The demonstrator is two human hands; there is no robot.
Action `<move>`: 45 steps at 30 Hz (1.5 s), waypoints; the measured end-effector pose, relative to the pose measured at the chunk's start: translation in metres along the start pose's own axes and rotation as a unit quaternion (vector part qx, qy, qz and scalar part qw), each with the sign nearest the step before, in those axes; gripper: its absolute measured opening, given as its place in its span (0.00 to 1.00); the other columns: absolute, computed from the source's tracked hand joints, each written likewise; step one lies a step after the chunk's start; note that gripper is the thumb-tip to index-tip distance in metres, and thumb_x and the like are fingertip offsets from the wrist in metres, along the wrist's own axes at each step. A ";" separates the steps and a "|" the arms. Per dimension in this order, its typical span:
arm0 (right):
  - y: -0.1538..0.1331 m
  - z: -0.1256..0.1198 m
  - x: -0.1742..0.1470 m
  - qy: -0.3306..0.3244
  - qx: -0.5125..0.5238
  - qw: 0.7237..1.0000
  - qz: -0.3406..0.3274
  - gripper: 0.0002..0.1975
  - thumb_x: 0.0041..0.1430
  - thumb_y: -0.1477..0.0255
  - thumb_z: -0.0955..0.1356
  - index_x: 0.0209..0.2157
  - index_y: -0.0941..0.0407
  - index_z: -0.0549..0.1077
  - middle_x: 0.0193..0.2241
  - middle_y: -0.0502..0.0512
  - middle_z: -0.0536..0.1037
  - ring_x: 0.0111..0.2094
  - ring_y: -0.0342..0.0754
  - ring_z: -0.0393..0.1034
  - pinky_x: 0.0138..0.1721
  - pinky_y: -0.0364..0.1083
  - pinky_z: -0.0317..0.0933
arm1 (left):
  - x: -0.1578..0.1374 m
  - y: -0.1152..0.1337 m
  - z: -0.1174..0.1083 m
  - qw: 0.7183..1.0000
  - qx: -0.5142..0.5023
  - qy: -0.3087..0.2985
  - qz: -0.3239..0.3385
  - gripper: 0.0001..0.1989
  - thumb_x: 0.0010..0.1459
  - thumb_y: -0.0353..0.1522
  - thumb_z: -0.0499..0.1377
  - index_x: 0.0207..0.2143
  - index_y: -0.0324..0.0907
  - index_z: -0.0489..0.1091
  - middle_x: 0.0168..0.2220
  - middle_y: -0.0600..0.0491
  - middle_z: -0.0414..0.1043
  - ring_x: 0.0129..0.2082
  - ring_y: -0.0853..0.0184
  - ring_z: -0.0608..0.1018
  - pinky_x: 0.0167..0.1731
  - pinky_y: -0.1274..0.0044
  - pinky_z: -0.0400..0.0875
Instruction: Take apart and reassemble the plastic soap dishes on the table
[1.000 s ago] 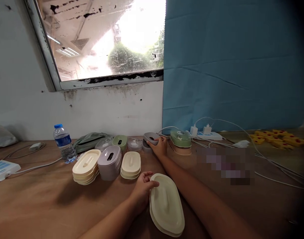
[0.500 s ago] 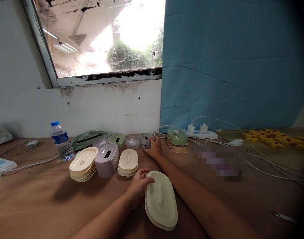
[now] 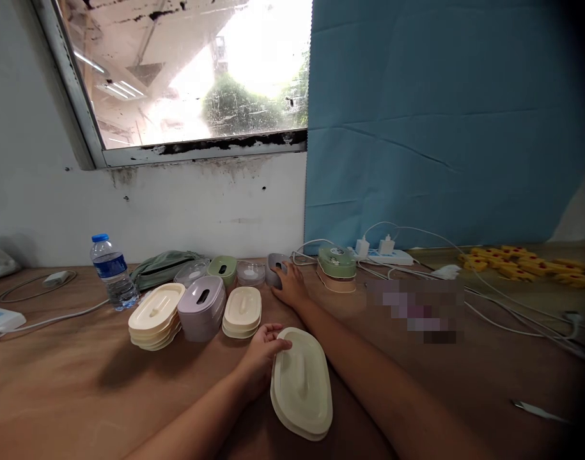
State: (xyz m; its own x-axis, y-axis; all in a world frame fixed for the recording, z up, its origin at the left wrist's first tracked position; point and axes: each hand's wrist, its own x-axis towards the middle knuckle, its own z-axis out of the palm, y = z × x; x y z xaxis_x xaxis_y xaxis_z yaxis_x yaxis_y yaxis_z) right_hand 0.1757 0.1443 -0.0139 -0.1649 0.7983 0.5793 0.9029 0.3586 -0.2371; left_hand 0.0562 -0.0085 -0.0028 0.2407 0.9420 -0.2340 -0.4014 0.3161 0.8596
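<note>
My left hand is closed on the upper left edge of a pale green oval lid, thumb on top, with a second lid seemingly stacked beneath. Farther back, my right hand reaches over the right side of a grey container, fingers curled on its top and side. Left of the pale lid stands a short stack of cream lids. Beyond it are a purple container stack, a taller cream lid stack, a green container and a clear container.
A water bottle and a green pouch stand at the back left. A green lunch box, a power strip with white cables and yellow pieces lie to the right. A metal tool rests at the lower right.
The grey piece under my right hand looked layered before; now it appears as one taller body. The pale lid stays in my left hand. The view has shifted slightly.
</note>
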 end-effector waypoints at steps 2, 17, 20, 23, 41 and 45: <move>-0.001 0.001 0.001 -0.003 -0.005 1.000 0.005 0.28 0.45 0.65 0.69 0.50 0.52 0.63 0.54 0.61 0.56 0.54 0.61 0.48 0.52 0.56 0.43 | 0.000 0.001 0.001 1.000 -0.002 0.001 -0.001 0.21 0.34 0.24 0.61 0.33 0.40 0.58 0.25 0.57 0.67 0.24 0.70 0.71 0.28 0.77 0.64; -0.006 0.004 0.015 -0.064 -0.030 0.997 0.013 0.25 0.51 0.68 0.65 0.52 0.50 0.60 0.48 0.58 0.66 0.48 0.58 0.56 0.45 0.53 0.52 | -0.001 0.002 0.001 1.000 -0.011 -0.002 -0.009 0.20 0.34 0.24 0.62 0.32 0.40 0.59 0.27 0.56 0.67 0.25 0.70 0.72 0.28 0.77 0.65; -0.006 0.006 0.015 -0.068 -0.024 0.997 0.016 0.25 0.50 0.68 0.65 0.52 0.51 0.60 0.48 0.59 0.66 0.48 0.59 0.55 0.45 0.54 0.51 | 0.000 0.002 0.001 1.000 -0.014 -0.001 -0.006 0.20 0.35 0.24 0.61 0.33 0.40 0.58 0.27 0.56 0.67 0.26 0.70 0.72 0.28 0.77 0.65; -0.005 0.006 0.013 -0.055 -0.003 0.998 0.014 0.25 0.49 0.67 0.66 0.51 0.52 0.61 0.48 0.60 0.66 0.49 0.60 0.55 0.46 0.56 0.50 | 0.000 0.001 0.002 1.000 -0.019 0.001 -0.002 0.20 0.35 0.23 0.61 0.33 0.40 0.58 0.27 0.56 0.68 0.25 0.70 0.72 0.28 0.77 0.65; 0.014 -0.087 -0.103 -0.038 0.386 0.918 -0.077 0.16 0.57 0.62 0.60 0.44 0.56 0.63 0.36 0.57 0.72 0.38 0.47 0.69 0.38 0.47 0.65 | 0.007 -0.004 -0.003 0.993 -0.047 0.070 0.087 0.19 0.40 0.29 0.62 0.35 0.40 0.59 0.28 0.56 0.69 0.23 0.73 0.71 0.27 0.80 0.65; 0.003 -0.119 -0.137 -0.070 0.337 0.926 -0.154 0.28 0.44 0.57 0.69 0.46 0.55 0.64 0.53 0.63 0.57 0.55 0.56 0.53 0.51 0.53 0.55 | 0.007 -0.003 -0.003 0.988 -0.068 0.065 0.122 0.22 0.39 0.32 0.64 0.36 0.41 0.58 0.29 0.55 0.70 0.26 0.71 0.73 0.30 0.78 0.66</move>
State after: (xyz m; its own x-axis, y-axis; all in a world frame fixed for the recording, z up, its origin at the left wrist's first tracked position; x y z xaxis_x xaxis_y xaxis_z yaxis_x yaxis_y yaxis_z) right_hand 0.2479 -0.0216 -0.0015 -0.4668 0.6456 0.6044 0.3586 0.7629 -0.5379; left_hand 0.0564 -0.0029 -0.0085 0.0105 0.9958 -0.0910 -0.5507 0.0817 0.8307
